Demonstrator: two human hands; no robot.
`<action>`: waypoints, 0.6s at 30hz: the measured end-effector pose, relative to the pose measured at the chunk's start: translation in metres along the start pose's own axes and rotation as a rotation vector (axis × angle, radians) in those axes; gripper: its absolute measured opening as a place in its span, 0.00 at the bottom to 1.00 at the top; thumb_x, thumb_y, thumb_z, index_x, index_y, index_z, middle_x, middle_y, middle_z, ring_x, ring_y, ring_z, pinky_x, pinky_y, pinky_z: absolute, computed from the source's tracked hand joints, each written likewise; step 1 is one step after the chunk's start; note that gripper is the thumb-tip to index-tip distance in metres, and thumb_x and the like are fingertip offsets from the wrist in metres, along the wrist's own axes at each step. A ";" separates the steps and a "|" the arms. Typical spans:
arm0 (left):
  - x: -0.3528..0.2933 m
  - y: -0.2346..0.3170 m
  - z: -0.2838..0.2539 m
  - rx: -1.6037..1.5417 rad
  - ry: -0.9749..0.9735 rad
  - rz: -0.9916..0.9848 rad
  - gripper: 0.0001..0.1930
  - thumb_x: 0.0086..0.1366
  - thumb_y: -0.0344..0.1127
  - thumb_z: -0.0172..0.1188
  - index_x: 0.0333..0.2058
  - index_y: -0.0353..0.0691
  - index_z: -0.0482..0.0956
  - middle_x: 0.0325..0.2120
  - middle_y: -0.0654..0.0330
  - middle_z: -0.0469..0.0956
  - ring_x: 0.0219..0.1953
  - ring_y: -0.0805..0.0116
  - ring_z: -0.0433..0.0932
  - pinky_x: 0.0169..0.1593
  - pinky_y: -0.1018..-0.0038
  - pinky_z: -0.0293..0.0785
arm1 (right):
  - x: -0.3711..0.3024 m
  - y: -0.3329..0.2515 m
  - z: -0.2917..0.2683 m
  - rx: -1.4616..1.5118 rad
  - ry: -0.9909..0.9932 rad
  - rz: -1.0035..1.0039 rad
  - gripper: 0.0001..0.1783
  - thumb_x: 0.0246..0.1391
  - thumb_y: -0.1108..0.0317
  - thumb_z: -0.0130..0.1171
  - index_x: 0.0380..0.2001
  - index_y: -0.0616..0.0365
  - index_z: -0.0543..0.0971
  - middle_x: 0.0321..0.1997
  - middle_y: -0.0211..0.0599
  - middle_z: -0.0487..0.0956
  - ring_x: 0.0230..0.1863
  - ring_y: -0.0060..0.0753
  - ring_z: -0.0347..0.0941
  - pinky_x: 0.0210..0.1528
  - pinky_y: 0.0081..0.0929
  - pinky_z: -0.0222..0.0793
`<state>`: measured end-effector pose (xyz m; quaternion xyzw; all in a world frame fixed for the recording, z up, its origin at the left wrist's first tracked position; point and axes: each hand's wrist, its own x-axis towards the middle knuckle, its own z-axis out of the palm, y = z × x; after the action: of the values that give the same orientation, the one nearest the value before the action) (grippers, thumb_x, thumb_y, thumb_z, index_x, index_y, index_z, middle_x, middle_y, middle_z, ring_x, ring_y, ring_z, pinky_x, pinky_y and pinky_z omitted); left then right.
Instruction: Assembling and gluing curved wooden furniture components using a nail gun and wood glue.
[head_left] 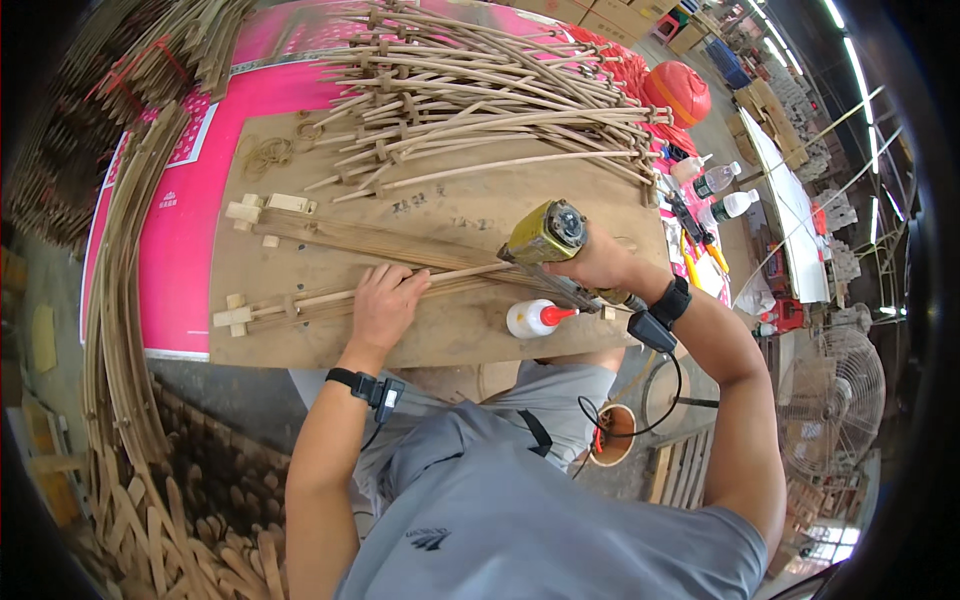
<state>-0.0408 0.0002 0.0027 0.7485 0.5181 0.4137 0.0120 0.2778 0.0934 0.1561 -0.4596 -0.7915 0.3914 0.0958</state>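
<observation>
My right hand [598, 258] is wrapped round the grip of a yellow nail gun [540, 238], whose nose is over the right end of a thin wooden stick [462, 273]. My left hand [385, 308] presses on this stick with its fingers bent over it, holding it against the brown board [440, 345]. At its left end the stick meets small wooden blocks [236, 315]. Behind it lies a bundle of thin wooden strips [385, 240] beside more blocks. A white glue bottle [528, 319] with a red tip lies in front of the gun. The gun hides the stick's right end.
A large heap of wooden sticks with small cross pieces [480, 110] covers the table's far side. Bottles [716, 180] and yellow-handled pliers [690, 258] lie at the right. Long wooden strips [125, 260] hang over the left edge. A bucket [612, 440] stands below.
</observation>
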 end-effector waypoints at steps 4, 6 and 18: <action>-0.001 0.001 -0.002 -0.011 -0.011 -0.006 0.08 0.59 0.37 0.72 0.38 0.47 0.89 0.30 0.64 0.79 0.36 0.61 0.77 0.41 0.64 0.72 | 0.004 0.002 0.002 -0.040 -0.035 -0.010 0.24 0.51 0.64 0.71 0.52 0.60 0.83 0.46 0.47 0.86 0.46 0.45 0.82 0.53 0.37 0.77; -0.001 0.003 -0.002 -0.007 -0.018 -0.011 0.08 0.59 0.36 0.72 0.38 0.47 0.89 0.30 0.64 0.79 0.36 0.61 0.77 0.41 0.64 0.72 | 0.006 0.006 0.007 -0.055 -0.076 0.000 0.23 0.51 0.62 0.72 0.50 0.60 0.84 0.44 0.48 0.87 0.44 0.45 0.83 0.52 0.37 0.78; -0.002 0.002 -0.002 -0.028 -0.022 -0.031 0.08 0.59 0.36 0.72 0.38 0.47 0.89 0.31 0.64 0.79 0.37 0.61 0.78 0.41 0.64 0.72 | 0.006 -0.011 0.014 -0.082 -0.110 -0.028 0.22 0.51 0.60 0.72 0.48 0.59 0.85 0.41 0.49 0.87 0.41 0.49 0.83 0.49 0.38 0.78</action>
<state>-0.0413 -0.0035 0.0036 0.7446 0.5237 0.4125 0.0347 0.2598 0.0879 0.1535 -0.4298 -0.8172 0.3820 0.0385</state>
